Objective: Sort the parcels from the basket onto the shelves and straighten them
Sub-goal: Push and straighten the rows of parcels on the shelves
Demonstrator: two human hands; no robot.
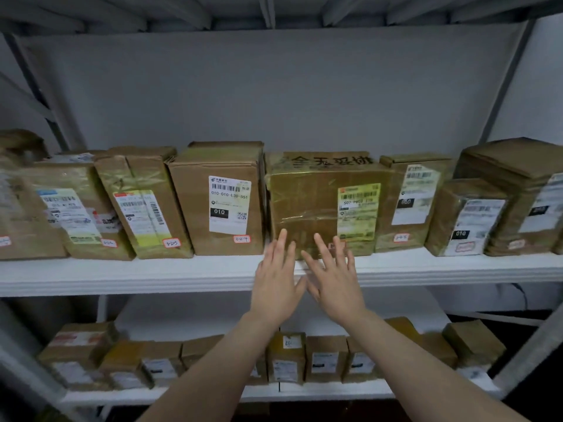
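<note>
A wide brown taped parcel (307, 202) with a yellow-green label stands in the middle of the white upper shelf (152, 274). My left hand (277, 278) and my right hand (333, 275) are side by side in front of it, fingers straight and spread. Their fingertips reach the parcel's lower front face. Neither hand holds anything. To its left stands a box with a white label reading 010 (221, 199). To its right stands a narrower parcel (411, 202). No basket is in view.
Several more cardboard parcels line the upper shelf on both sides, some leaning. A lower shelf (304, 391) holds a row of several small parcels. Grey metal uprights (502, 86) frame the rack, and a grey wall lies behind.
</note>
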